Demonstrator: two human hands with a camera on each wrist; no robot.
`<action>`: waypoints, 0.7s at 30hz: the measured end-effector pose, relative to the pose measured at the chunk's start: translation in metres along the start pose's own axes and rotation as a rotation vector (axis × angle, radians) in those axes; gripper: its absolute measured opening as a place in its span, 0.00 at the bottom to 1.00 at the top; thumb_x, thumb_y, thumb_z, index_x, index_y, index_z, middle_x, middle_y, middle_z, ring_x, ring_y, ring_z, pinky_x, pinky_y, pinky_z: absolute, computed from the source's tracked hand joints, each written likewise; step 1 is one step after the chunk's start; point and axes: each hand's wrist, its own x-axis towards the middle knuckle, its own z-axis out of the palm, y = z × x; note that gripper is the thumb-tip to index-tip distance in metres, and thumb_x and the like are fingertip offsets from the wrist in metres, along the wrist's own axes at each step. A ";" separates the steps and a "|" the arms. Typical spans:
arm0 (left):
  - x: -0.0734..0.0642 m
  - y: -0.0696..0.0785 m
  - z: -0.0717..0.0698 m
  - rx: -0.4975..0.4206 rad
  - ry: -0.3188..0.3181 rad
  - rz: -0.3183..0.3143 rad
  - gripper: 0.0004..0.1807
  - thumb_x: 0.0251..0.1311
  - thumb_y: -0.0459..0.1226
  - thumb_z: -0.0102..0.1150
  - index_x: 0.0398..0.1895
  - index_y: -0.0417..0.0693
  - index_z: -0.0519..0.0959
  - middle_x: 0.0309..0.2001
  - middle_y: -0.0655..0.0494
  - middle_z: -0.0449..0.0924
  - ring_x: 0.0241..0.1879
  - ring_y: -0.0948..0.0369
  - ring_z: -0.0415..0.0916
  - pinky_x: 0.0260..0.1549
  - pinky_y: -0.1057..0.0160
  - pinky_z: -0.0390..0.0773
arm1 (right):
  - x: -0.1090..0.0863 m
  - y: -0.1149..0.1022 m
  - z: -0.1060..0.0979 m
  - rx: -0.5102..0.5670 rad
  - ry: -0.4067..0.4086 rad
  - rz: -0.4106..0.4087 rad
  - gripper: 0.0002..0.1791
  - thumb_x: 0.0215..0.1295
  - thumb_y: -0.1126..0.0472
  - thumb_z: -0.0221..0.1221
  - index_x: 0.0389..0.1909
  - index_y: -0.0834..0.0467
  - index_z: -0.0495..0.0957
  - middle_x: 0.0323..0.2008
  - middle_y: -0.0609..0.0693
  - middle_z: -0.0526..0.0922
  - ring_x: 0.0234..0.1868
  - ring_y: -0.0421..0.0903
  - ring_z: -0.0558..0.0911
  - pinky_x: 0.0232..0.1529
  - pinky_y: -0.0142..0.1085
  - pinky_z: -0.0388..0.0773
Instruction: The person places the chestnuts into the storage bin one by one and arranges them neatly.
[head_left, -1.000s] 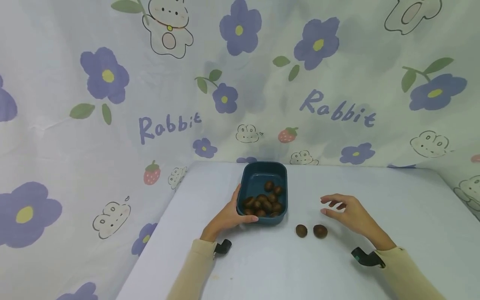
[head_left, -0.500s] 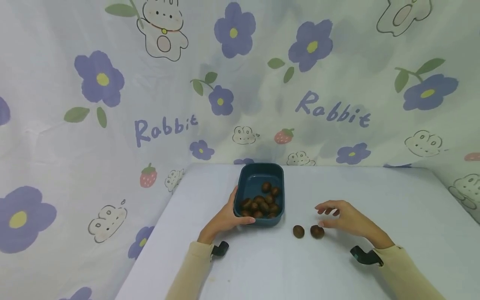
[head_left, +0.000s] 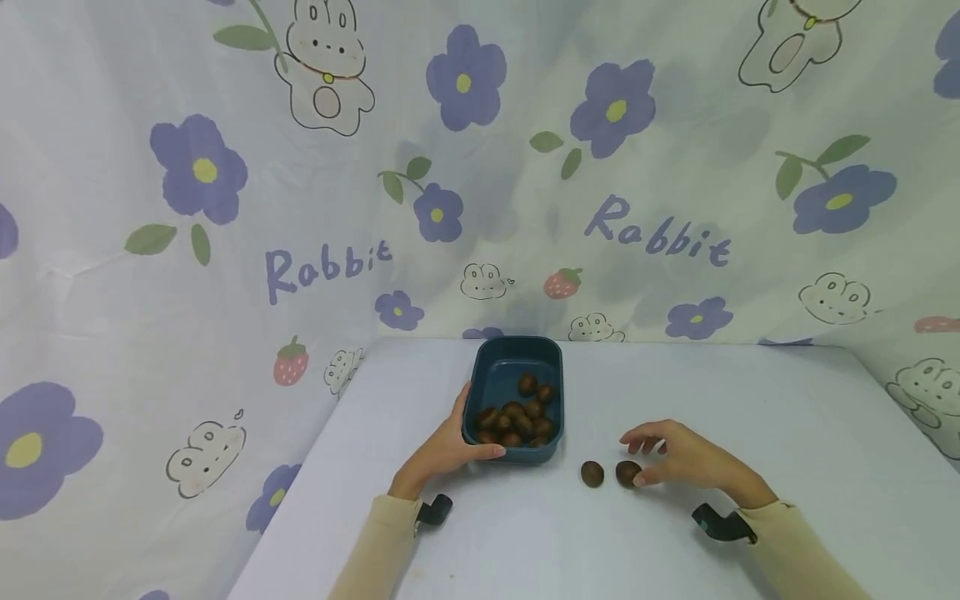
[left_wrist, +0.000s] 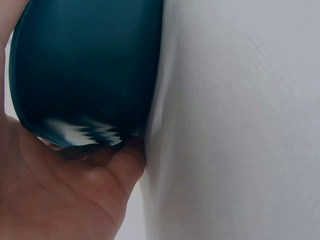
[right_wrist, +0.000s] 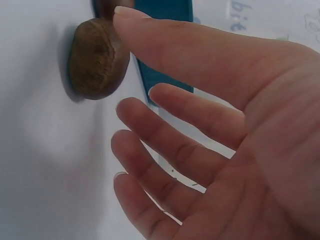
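A dark teal rectangular box [head_left: 513,455] holds several brown chestnuts [head_left: 522,422], heaped toward its near end. My left hand [head_left: 442,450] grips the box's near left corner, thumb along the front wall and fingers on the left side; the left wrist view shows the hand against the teal wall [left_wrist: 90,65]. Two chestnuts lie on the table right of the box, a left one [head_left: 592,474] and a right one [head_left: 627,474]. My right hand [head_left: 686,457] is at the right one, fingers loosely bent and apart. In the right wrist view the thumb overlaps this chestnut's edge [right_wrist: 95,62]; contact is unclear.
The white table [head_left: 525,542] meets a hanging cloth [head_left: 510,167] printed with flowers and rabbits at the back and left. A black wrist device [head_left: 433,510] sits on the left wrist and another [head_left: 722,523] on the right.
My right hand has moved left and down to the right-hand chestnut. The left hand keeps its grip on the box. The whole view has shifted slightly.
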 end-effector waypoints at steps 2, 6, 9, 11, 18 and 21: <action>0.000 0.000 0.000 -0.001 0.001 0.004 0.76 0.47 0.58 0.80 0.85 0.58 0.30 0.85 0.46 0.43 0.81 0.43 0.52 0.75 0.33 0.57 | 0.000 0.000 0.001 0.000 -0.012 0.001 0.32 0.54 0.54 0.77 0.57 0.64 0.82 0.51 0.55 0.87 0.46 0.43 0.80 0.47 0.35 0.76; 0.000 0.000 0.000 0.002 0.003 0.001 0.75 0.48 0.57 0.80 0.85 0.59 0.30 0.85 0.46 0.42 0.81 0.44 0.52 0.75 0.33 0.57 | 0.001 -0.001 0.003 0.000 -0.028 -0.009 0.31 0.53 0.55 0.77 0.56 0.64 0.82 0.51 0.54 0.87 0.45 0.42 0.80 0.45 0.34 0.77; -0.001 0.000 0.000 0.005 0.006 -0.014 0.75 0.48 0.58 0.80 0.85 0.59 0.30 0.85 0.47 0.42 0.82 0.44 0.51 0.75 0.33 0.57 | 0.002 -0.002 0.005 -0.004 -0.037 -0.016 0.29 0.53 0.56 0.78 0.55 0.64 0.83 0.50 0.53 0.88 0.44 0.41 0.80 0.44 0.33 0.77; -0.001 0.001 0.000 0.000 0.006 -0.017 0.75 0.47 0.58 0.80 0.85 0.60 0.30 0.85 0.48 0.41 0.82 0.44 0.51 0.76 0.33 0.56 | 0.002 -0.002 0.007 0.000 -0.044 -0.017 0.29 0.53 0.57 0.77 0.55 0.64 0.83 0.50 0.54 0.88 0.44 0.39 0.80 0.44 0.33 0.77; -0.001 0.001 0.000 0.000 0.006 0.001 0.76 0.46 0.58 0.80 0.85 0.60 0.30 0.85 0.46 0.42 0.81 0.43 0.52 0.75 0.32 0.56 | 0.004 -0.001 0.013 -0.010 -0.041 -0.008 0.25 0.52 0.57 0.78 0.50 0.61 0.85 0.47 0.49 0.87 0.42 0.35 0.78 0.43 0.31 0.76; -0.001 0.000 0.000 0.001 0.006 -0.005 0.77 0.46 0.58 0.80 0.85 0.60 0.30 0.85 0.47 0.43 0.81 0.44 0.52 0.76 0.33 0.56 | 0.005 -0.001 0.014 -0.027 -0.026 -0.016 0.22 0.52 0.57 0.78 0.48 0.59 0.85 0.44 0.46 0.87 0.41 0.34 0.79 0.42 0.31 0.76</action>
